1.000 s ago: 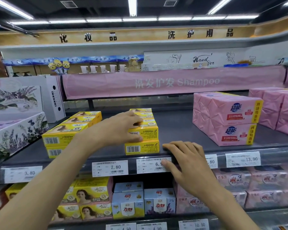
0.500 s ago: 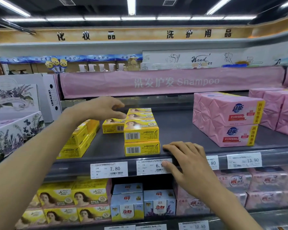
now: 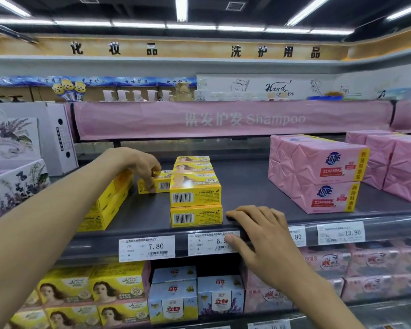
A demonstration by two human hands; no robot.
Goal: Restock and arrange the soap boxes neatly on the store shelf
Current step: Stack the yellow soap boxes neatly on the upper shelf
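Head view: nearest, the right hand lies relaxed, fingers flat on the front edge of the grey metal store shelf, holding nothing. Just left of it, at that edge, stands a two-high stack of yellow cardboard soap boxes, barcode ends forward, long axes running front to back. Farther in, against the stack's left side, the left hand pinches a single small yellow cardboard soap box from above, barcode face forward; the stack hides its right end, so its long axis is unclear. It is likely light, stiff, slightly slick and crushable, so best held across opposite side walls.
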